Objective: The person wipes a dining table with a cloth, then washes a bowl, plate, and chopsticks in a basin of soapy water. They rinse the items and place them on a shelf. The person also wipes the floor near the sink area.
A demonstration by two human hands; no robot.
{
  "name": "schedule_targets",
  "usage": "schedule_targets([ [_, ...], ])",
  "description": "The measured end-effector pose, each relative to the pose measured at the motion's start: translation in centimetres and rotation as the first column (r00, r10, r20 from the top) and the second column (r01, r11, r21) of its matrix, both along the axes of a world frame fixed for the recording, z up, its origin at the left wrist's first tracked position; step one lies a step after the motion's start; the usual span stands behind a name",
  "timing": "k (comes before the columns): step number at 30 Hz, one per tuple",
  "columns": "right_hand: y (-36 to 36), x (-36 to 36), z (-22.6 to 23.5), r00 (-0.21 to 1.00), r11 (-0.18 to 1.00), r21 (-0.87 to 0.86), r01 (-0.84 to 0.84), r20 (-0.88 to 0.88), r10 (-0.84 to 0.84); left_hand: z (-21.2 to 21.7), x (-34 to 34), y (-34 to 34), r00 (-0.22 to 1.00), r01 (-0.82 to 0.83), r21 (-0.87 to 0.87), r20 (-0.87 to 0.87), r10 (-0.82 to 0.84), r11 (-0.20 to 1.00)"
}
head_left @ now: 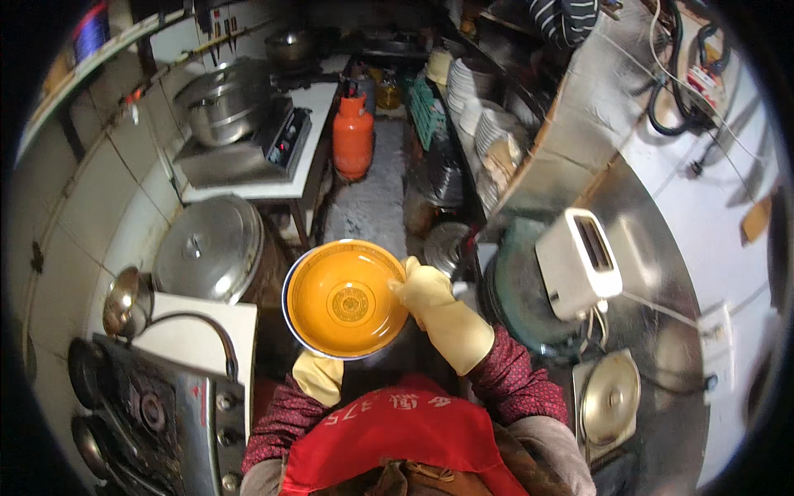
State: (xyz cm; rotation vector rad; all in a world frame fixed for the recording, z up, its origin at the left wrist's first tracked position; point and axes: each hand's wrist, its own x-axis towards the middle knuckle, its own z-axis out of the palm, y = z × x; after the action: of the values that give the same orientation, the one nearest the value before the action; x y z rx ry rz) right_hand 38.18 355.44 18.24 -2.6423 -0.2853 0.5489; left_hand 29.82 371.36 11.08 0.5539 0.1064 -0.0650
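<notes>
I hold a round orange bowl (345, 299) with a blue rim in front of my chest, its inside facing up at me. My left hand (318, 376), in a pale yellow rubber glove, grips the bowl from below at its near edge. My right hand (434, 299), gloved the same way, holds the right rim with fingers pressed onto the inner surface. Both sleeves are dark red patterned fabric, and a red apron (397, 438) covers my front.
A stove with pans (124, 405) and a ladle (128, 302) stands at lower left, a large lidded steel pot (211, 248) behind it. An orange gas cylinder (353, 136) stands in the aisle. At right are a white toaster (579, 263), a steel lid (610, 398) and stacked plates (488, 124).
</notes>
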Motion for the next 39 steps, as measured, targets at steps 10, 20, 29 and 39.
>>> schedule_targets([
  [10,6.2,22.3,1.6,0.908,0.977,0.212,0.021,-0.412,0.069,0.5,20.2,6.9,0.996,-0.093,-0.012,-0.001,0.093,0.996],
  [20,11.7,44.1,0.7,0.84,0.954,0.25,0.166,-0.542,-0.004,-1.6,42.3,17.2,0.998,0.059,-0.06,0.017,-0.058,0.996],
  [29,15.5,58.1,3.0,0.874,0.821,0.366,0.439,-0.386,-0.295,-0.9,63.4,21.2,0.961,0.276,-0.062,0.017,-0.275,0.959],
  [39,15.7,79.8,-0.1,0.886,0.772,0.465,0.434,-0.376,-0.271,-0.2,85.9,22.1,0.965,0.263,-0.04,0.022,-0.263,0.964],
])
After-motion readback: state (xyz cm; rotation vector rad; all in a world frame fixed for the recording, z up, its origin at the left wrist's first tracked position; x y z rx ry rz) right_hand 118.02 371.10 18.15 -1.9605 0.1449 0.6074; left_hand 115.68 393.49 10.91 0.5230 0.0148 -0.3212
